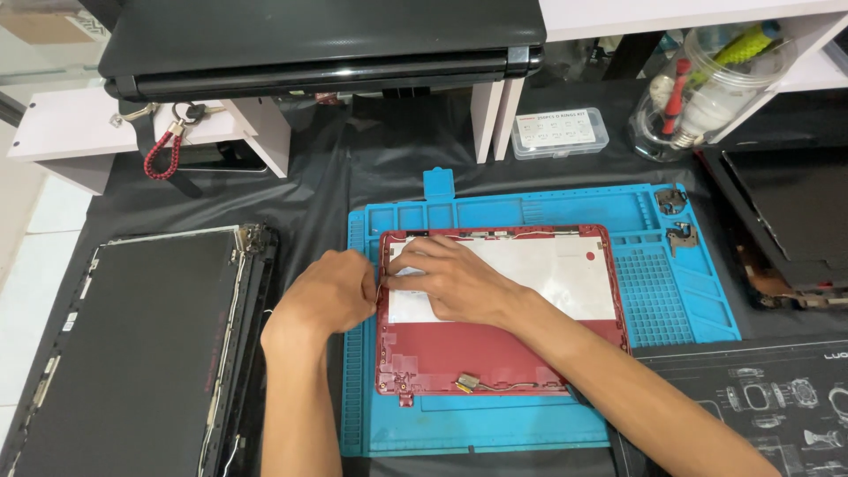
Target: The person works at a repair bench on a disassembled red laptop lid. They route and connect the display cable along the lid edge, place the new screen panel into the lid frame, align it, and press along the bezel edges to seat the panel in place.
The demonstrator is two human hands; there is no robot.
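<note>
**Inspector A:** Count for the record?

**Inspector B:** One red laptop lid shell point(503, 353), one blue work mat point(530, 212) under it, one detached screen panel point(132, 344) at near left, one closed black laptop point(327, 40) on a white shelf point(62, 128) at far left, one clear parts box point(560, 132), one clear jar of tools point(707, 88), two metal hinges point(676, 216) on the mat's far right.

**A:** The surface?

**B:** Covered in black sheeting point(397, 141); a second dark mat point(760, 397) with printed diagrams lies at near right. Pale floor tiles show at the left edge.

**A:** The shell's position?

**B:** Flat at the mat's centre, inside face up, long axis running left to right, silver foil across its far half.

**A:** The hands?

**B:** The left hand point(327, 291) is at the shell's left edge, its grip pinched on what appears to be a thin wire point(382, 284). The right hand point(450, 278) lies on the foil, fingers curled and pressing near the far-left corner; whether it holds anything cannot be told.
</note>
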